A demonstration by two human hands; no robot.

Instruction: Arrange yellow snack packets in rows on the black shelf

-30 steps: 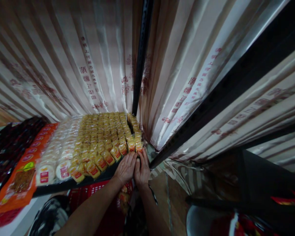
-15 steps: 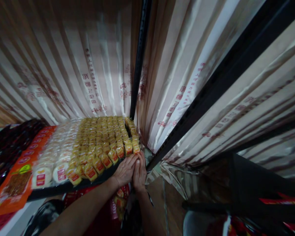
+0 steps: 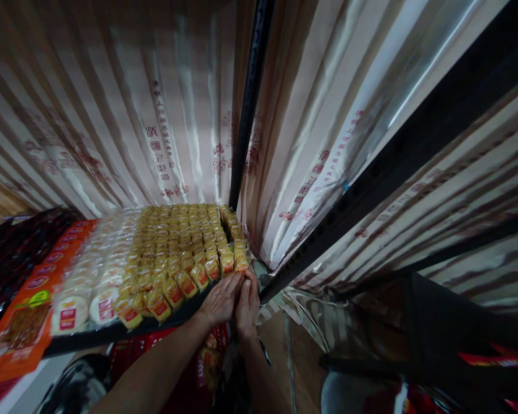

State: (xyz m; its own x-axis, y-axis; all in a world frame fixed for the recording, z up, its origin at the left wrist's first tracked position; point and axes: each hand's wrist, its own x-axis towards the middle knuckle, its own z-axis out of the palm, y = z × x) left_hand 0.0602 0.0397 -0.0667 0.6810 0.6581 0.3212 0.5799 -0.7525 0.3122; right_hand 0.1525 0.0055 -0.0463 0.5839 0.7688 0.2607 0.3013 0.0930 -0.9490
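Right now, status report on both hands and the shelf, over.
Left hand and right hand pressed together at small yellow snack packets, front right corner. Grip unclear. Black upright post close behind.

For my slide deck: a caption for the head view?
Both hands press at the front corner of a shelf packed with yellow snack packets.

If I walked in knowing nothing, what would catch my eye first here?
Probably the packed rows of small yellow snack packets filling the right end of the dark shelf. The left hand and right hand press side by side against the front corner packets, by the black post. Behind hang shiny striped curtains with red characters; orange packets lie at far left.
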